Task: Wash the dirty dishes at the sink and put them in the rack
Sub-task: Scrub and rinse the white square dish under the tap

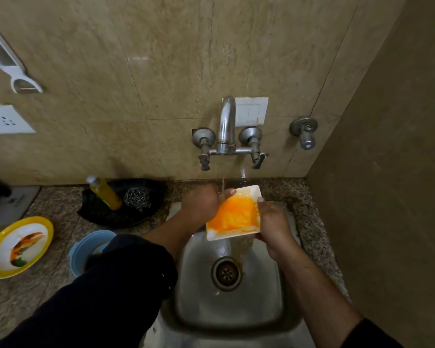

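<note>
Both hands hold one dish. The square white plate (234,213), smeared orange across its face, is above the far end of the sink (226,310), just under the tap (226,121).

Left hand (204,202) grasps the plate's far-left corner, thumb laid over the rim. Right hand (271,222) grasps the right edge, thumb on the rim there too. Neither hand is free.

We read the hold as a rinse. The plate's face is turned up toward us and its near edge sits lower, so runoff should drop into the basin and head for the drain (226,272). The water stream (222,184) is thin and lands at the far-left corner by the left thumb. Most of the orange film looks untouched, so we judge the washing of this plate barely begun.

Waiting on the counter to the left are a yellow-rimmed plate (18,247) with food streaks and a blue bowl (86,247). The soap bottle (106,192) and steel scrubber (137,198) sit in a black tray (126,214), within the left hand's reach.

Hidden from us:
- The fingers of both hands lie under the plate.
- The left sleeve covers much of the blue bowl, and its contents are possibly brown dregs.
- No rack is in view.
- A dark object at the left edge is cut off and unidentified.
</note>
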